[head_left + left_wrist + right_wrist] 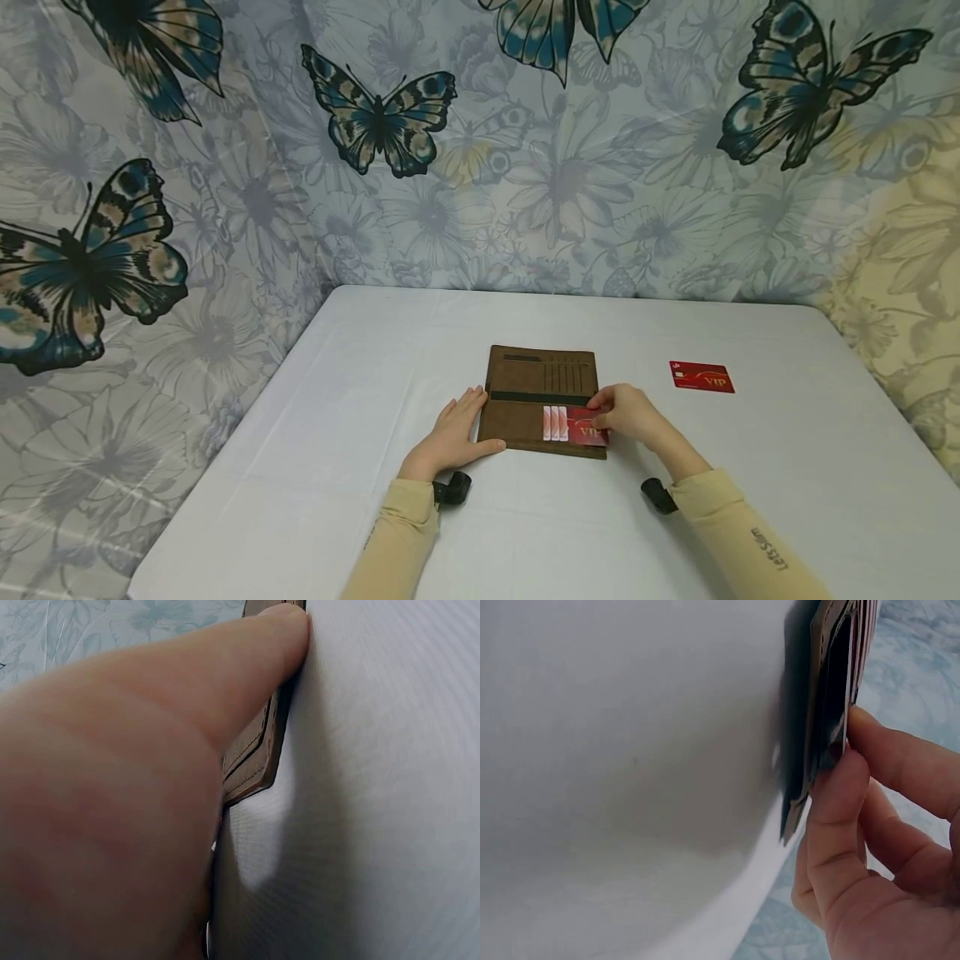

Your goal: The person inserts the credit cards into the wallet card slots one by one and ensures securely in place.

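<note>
A brown wallet (517, 421) lies spread on the white table, with card slots across its far half. Several red cards show in its near half, overlapping in a row. My right hand (628, 414) pinches the rightmost red VIP card (581, 427) by its right end, between thumb and fingertips. In the right wrist view the card (848, 682) stands edge-on beside the wallet's edge (817, 667). My left hand (448, 440) rests at the wallet's left side, fingers extended, thumb on its near left corner. The left wrist view shows that thumb (255, 652) pressing on the wallet (255, 761).
Another red VIP card (702, 377) lies flat on the table (375, 350), to the right of the wallet. Behind the table hangs a backdrop (570, 192) printed with flowers and butterflies. Both wrists carry a small black camera.
</note>
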Tool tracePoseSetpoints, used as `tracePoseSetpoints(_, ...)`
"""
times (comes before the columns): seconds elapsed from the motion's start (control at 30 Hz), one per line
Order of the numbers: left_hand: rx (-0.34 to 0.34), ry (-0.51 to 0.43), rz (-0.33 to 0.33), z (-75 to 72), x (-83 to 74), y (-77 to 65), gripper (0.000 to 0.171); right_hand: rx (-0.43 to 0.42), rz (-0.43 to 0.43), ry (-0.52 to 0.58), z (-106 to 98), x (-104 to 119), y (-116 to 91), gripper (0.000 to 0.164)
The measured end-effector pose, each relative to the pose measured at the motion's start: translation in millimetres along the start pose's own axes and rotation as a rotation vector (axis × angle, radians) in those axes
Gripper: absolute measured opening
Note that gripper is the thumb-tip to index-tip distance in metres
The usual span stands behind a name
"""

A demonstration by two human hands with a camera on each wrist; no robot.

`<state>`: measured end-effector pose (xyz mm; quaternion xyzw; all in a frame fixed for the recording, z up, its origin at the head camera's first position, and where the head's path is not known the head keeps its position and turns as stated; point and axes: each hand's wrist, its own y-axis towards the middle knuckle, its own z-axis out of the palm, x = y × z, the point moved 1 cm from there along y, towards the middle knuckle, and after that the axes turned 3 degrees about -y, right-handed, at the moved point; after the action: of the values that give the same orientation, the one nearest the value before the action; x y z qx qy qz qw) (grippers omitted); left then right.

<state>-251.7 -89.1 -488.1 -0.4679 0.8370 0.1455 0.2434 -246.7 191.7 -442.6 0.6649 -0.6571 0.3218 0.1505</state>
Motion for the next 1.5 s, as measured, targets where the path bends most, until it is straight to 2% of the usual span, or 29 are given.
tracePoseSetpoints(0.4, 0.006, -0.002, 0.000, -0.5, 0.6, -0.6, 0.088, -0.053, -0.017, -0.017, 5, 5, -1, 0.018)
tracePoseSetpoints(0.97, 0.011, 0.007, -0.002, 0.2, 0.7, 1.1, 0.089, -0.065, -0.027, 0.001, 8, 10, -1, 0.015)
tracePoseSetpoints(1.5, 0.003, 0.000, -0.002, 1.2, 1.5, 1.5, 0.089, -0.084, -0.052, -0.030, 11, 19, -1, 0.013)
